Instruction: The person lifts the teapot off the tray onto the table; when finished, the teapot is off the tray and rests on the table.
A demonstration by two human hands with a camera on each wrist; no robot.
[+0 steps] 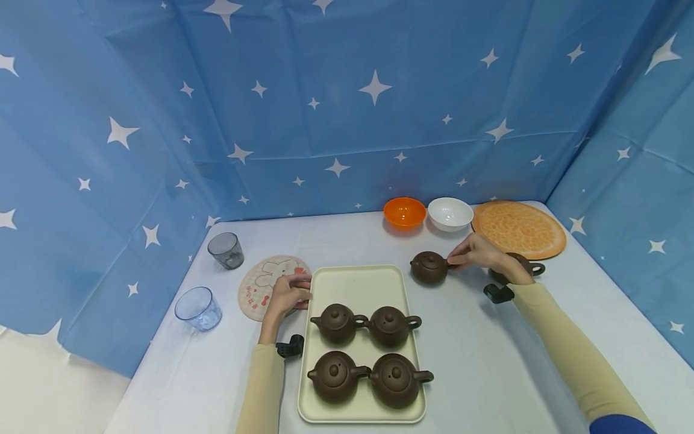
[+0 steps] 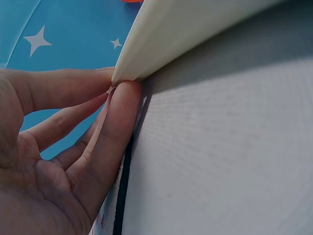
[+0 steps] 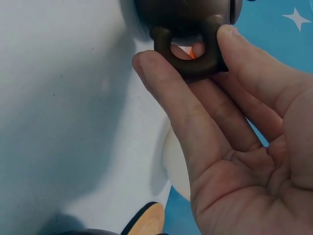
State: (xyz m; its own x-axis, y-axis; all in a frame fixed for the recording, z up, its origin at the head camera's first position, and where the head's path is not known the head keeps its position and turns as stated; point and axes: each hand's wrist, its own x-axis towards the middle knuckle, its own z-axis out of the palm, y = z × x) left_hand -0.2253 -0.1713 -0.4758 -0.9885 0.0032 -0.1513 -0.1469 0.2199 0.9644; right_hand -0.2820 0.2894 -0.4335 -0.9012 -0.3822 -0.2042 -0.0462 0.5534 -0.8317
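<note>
A cream tray lies in the middle of the table with several brown clay teapots on its near half. My left hand rests with straight fingers against the tray's far left corner. To the right of the tray stands another brown teapot. My right hand pinches its ring handle between thumb and forefinger. One more teapot sits behind my right wrist, partly hidden.
An orange bowl, a white bowl and a round orange mat line the back right. A rabbit coaster, a dark cup and a clear bluish cup stand at the left. Blue starred cloth walls the table.
</note>
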